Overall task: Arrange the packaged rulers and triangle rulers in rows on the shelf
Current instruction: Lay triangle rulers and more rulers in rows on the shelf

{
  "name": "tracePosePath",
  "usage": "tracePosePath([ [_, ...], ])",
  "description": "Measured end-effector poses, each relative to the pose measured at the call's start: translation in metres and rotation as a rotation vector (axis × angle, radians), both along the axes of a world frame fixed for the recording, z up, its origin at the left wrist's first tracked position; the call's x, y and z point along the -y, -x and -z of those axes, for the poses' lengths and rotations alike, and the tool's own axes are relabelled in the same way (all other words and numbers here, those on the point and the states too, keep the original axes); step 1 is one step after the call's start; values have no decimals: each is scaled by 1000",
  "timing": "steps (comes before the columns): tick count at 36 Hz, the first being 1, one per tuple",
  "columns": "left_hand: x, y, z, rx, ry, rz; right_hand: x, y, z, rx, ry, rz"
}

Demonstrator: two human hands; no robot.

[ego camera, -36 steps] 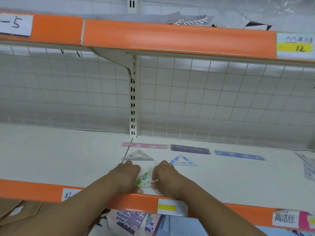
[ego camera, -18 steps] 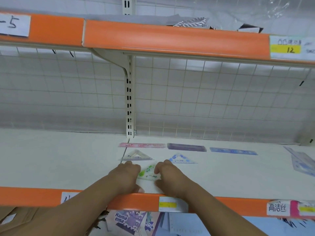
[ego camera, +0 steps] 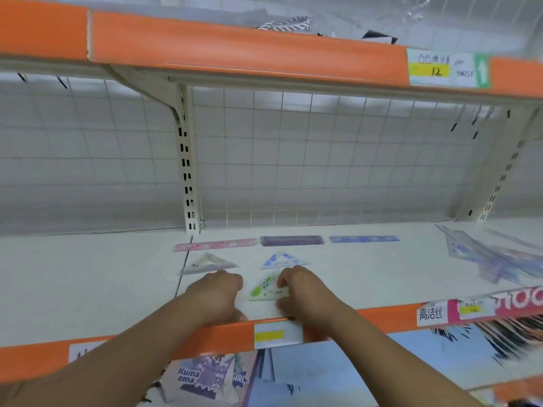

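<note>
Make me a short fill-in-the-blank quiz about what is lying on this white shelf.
Along the back row lie ____ flat packaged straight rulers: a pink ruler, a purple ruler and a blue ruler.
Between the left hand and the right hand lies a clear plastic triangle ruler printed in ____.
In front of the purple ruler lies a second triangle ruler, printed in ____.
The shelf's front lip is ____.
Missing words: three, green, blue, orange.

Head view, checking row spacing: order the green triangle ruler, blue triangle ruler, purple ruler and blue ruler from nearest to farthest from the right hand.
1. green triangle ruler: front row, pinched by the right hand.
2. blue triangle ruler: middle row, just behind the hand.
3. purple ruler: back row, straight behind.
4. blue ruler: back row, off to the right.
</note>
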State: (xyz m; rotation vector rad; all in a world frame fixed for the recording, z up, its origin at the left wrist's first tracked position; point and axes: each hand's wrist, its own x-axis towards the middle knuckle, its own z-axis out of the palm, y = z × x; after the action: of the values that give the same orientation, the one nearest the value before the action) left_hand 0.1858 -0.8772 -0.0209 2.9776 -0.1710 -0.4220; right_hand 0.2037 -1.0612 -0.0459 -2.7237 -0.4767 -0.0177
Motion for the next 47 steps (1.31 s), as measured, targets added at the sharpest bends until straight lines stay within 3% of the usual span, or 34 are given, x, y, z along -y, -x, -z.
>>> tracePosePath([
  [13,63,-26,-5,49,-7,9,69,-36,-4,10,3,20],
  [27,154,-48,5,43,15,-139,172,-103,-6,-43,20,-43],
  [37,180,-48,9,41,6,-290,188,-130,1,-61,13,-132],
  [47,186,-45,10,45,-34,-308,184,-134,6,-80,-25,-113],
])
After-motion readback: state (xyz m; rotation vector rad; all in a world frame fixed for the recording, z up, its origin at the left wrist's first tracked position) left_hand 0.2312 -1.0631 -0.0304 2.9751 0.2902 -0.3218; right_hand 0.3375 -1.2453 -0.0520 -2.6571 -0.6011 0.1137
